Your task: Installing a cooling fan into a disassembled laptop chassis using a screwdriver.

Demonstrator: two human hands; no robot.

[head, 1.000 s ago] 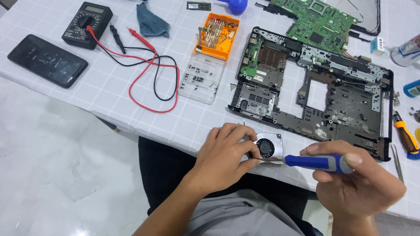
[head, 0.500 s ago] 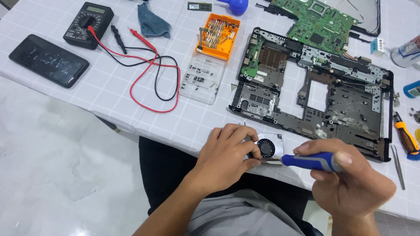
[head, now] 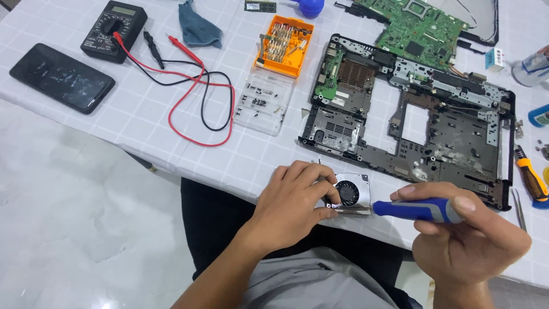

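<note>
My left hand point(head: 294, 200) grips a small silver laptop cooling fan point(head: 350, 193) at the near edge of the white tiled table point(head: 143, 114), fingers wrapped over its left side. My right hand point(head: 469, 240) is closed round a blue-handled screwdriver point(head: 417, 210) held level, its tip against the fan's near right edge. Just beyond the fan lies the black stripped laptop base point(head: 412, 123).
A green circuit board point(head: 420, 28) lies at the back. An orange bit holder point(head: 285, 46) and its clear lid point(head: 260, 103) sit mid-table. To the left are a multimeter point(head: 112, 30) with red and black leads, a phone point(head: 62, 78) and a blue cloth point(head: 198, 26). An orange-handled tool point(head: 532, 180) lies right.
The hands, fan and screwdriver stay almost where they were; the view has shifted slightly. The screwdriver remains at the fan's edge.
</note>
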